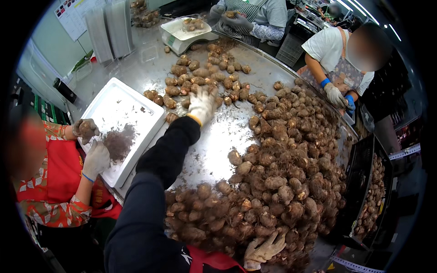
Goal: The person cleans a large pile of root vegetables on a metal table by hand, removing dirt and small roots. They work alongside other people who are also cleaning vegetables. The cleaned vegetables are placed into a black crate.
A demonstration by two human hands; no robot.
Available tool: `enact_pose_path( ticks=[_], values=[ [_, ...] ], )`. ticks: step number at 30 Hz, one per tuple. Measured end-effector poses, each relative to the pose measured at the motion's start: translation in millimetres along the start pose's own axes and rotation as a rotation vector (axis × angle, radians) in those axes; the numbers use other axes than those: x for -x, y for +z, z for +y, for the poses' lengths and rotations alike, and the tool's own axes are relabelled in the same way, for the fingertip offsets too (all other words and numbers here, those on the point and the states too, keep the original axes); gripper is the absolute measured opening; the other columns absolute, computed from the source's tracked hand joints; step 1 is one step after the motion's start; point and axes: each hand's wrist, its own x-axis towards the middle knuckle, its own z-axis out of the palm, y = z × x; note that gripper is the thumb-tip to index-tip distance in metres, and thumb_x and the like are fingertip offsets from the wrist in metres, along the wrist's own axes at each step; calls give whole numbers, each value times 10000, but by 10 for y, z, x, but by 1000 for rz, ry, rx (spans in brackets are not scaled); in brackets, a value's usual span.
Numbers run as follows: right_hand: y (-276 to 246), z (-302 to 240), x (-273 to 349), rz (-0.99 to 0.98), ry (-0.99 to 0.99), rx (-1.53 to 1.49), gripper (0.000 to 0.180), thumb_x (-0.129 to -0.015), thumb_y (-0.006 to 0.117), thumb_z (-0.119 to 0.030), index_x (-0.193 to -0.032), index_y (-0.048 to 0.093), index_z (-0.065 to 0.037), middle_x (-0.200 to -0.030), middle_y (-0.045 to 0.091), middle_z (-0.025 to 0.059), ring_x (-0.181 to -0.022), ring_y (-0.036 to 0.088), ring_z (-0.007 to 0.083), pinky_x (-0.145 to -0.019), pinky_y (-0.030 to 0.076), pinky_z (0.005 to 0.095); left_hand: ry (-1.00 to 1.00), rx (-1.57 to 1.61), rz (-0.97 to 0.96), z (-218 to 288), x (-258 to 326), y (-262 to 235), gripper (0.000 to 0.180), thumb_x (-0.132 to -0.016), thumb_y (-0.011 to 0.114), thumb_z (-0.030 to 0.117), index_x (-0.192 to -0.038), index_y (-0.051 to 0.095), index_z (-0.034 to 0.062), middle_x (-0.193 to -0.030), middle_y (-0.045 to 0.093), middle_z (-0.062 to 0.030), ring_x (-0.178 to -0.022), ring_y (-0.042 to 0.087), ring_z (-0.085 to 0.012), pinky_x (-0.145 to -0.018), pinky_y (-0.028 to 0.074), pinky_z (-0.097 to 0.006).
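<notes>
Seen in the head-worn view, a worker in dark sleeves reaches across a metal table, the gloved left hand stretched out to the near edge of a loose group of brown tubers. Its fingers are blurred and curl down among them; whether they have hold of one, I cannot tell. Close to the body, the gloved right hand lies with fingers extended and slightly parted on the edge of a large, hairy heap of tubers, gripping nothing that shows. The heap spreads ahead of that hand and to its left.

Left of the outstretched hand sits a white tray, where a co-worker's gloved hand holds a tuber; beyond the fingertips stands a scale.

The step in hand appears to be handling the tubers in the far group. The next move seems to call for closing the left fingers round a single tuber without scattering its neighbours.
</notes>
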Motion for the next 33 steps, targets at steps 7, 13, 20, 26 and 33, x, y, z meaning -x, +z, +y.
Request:
enact_pose_path(
  ticks=[7,13,20,26,33],
  values=[
    [-124,-121,-55,135,17,-78,602,-744,616,-161,-1309,490,2,-1383,426,310,-1285,394,487,-1117,237,626,509,638,-101,196,2114,-500,599,-954,568,292,-1444,380,3,-1323,492,-311,-902,656,-258,-758,569,-324],
    [-20,76,-15,72,-31,-197,714,-697,693,-236,-1335,472,-1,-1408,423,271,-1301,382,442,-1131,206,600,881,750,-111,783,3492,-603,630,-861,652,322,-1397,461,52,-1395,463,-227,-1296,448,-387,-1089,357,-479],
    [-245,-115,-133,9,-16,-195,949,-629,794,-434,-1358,412,40,-1436,417,222,-1320,362,412,-1142,174,576,962,386,330,1276,3851,176,700,-780,701,355,-1421,457,212,-1428,439,-197,-1307,432,-395,-1078,261,-654],
    [-243,-255,-135,104,-70,-286,985,-680,800,-463,-1389,360,59,-1444,378,257,-1335,340,422,-1132,175,610,905,388,375,1105,3715,314,755,-753,739,440,-1435,451,291,-1521,327,-193,-1389,336,-400,-1106,221,-630],
    [-157,-694,-479,92,-262,-519,831,-762,733,-239,-1471,341,-55,-1465,339,260,-1248,375,448,-1105,308,539,644,254,-95,899,3561,59,919,-788,668,606,-1539,241,294,-1589,108,-233,-1449,148,-463,-1135,184,-610]
  ],
)
